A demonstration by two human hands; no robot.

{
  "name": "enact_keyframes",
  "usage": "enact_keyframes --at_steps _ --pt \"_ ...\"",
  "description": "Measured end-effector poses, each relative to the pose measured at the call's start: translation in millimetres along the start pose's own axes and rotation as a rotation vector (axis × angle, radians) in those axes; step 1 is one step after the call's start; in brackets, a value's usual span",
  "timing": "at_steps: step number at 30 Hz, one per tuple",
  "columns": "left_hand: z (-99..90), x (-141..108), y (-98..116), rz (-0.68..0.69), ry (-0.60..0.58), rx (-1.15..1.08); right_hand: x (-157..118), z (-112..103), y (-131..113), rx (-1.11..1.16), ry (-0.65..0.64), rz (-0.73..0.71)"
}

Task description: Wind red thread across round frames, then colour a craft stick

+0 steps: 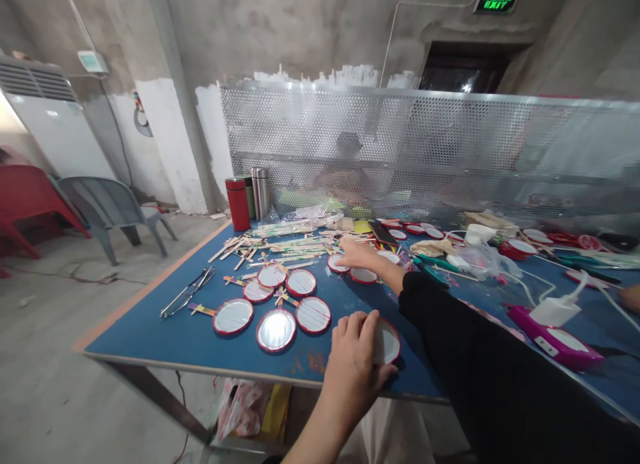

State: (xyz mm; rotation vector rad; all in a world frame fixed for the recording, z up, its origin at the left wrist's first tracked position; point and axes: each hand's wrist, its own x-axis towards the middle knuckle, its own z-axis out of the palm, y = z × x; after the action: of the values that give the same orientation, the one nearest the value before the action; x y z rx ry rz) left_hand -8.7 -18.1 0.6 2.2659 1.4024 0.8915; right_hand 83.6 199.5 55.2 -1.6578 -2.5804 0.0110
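My left hand (pixel 353 361) lies curled over the edge of a round red-rimmed mirror (pixel 387 342) at the table's near edge, hiding part of it. Farther along the blue table (pixel 165 341), my right hand (pixel 357 254), in a black sleeve (pixel 450 324), stretches out flat. Its fingertips touch another red-rimmed disc (pixel 337 263). A second disc (pixel 363 275) sits just below that palm. Several similar mirrors (pixel 276 331) lie to the left, some with wooden craft sticks (pixel 280 251) beside or under them.
A heap of craft sticks lies beyond the mirrors. Metal scissors (pixel 187 292) rest at the left. Green-handled tools (pixel 435 264), cables and a magenta device (pixel 555 337) occupy the right. Flasks (pixel 238 204) stand before a perforated metal screen (pixel 400 144), with a person (pixel 347 171) behind it.
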Motion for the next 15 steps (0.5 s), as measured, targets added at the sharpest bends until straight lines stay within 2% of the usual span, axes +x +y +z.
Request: enact_keyframes --at_steps 7,15 --pt "-1.3 -1.2 -0.1 -0.014 -0.002 -0.012 9.5 12.2 -5.4 -0.04 -0.12 0.007" --pt "-1.3 -2.5 1.1 -0.013 0.005 -0.013 2.5 6.2 -11.3 -0.062 -0.067 0.027"
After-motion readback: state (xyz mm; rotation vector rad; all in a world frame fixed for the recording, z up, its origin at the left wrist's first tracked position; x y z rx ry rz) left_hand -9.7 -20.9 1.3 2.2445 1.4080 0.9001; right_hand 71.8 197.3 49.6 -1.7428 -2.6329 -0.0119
